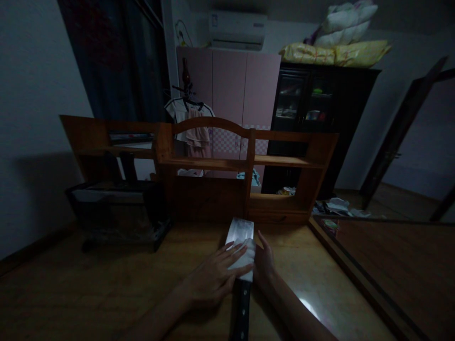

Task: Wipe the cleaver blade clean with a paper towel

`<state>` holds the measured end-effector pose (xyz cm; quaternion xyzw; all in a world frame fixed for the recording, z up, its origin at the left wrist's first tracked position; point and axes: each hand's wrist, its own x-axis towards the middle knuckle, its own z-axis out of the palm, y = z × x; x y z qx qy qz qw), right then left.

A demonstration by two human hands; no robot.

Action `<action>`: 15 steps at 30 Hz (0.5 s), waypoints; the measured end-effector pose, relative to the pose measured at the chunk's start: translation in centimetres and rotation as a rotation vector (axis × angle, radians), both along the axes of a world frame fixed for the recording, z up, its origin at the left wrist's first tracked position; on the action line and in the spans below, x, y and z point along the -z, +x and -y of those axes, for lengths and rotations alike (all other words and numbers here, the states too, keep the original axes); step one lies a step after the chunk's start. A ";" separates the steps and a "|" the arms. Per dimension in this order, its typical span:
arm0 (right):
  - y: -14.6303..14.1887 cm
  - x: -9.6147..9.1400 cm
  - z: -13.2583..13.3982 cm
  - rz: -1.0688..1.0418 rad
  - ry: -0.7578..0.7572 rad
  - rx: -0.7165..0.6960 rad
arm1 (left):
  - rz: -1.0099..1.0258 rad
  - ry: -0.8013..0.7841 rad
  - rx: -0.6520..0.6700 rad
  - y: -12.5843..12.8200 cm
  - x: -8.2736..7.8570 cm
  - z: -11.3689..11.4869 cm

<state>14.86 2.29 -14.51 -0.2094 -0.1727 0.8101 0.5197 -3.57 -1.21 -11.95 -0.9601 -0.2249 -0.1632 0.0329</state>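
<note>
A cleaver (242, 231) with a broad grey blade and a black riveted handle (243, 310) points away from me, its handle toward the bottom edge. My left hand (215, 274) lies across the blade, fingers stretched out and spread over its face. At the blade's right side is my right hand (265, 263). One digit of it points up and away; its other fingers are hidden behind the blade, where it appears to hold the cleaver. A pale patch by the left fingertips may be a reflection or a cloth; I cannot tell.
Left on the wooden table (170, 265) stands a dark knife rack (117, 203) with black handles sticking up. A wooden shelf unit (208, 163) runs along the table's back. Beyond are a pink wardrobe (229, 85) and a black cabinet (320, 99). The room is dim.
</note>
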 end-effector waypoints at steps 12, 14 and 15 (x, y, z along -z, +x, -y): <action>-0.1 0.2 0.1 -0.059 0.034 0.012 | 0.087 0.082 -0.060 -0.4 0.4 -0.9; -0.1 0.2 0.1 -0.043 0.018 0.045 | 0.105 0.099 -0.091 -0.4 0.4 -1.1; -0.1 0.2 0.1 -0.039 0.013 0.048 | 0.108 0.104 -0.097 -0.5 0.4 -1.1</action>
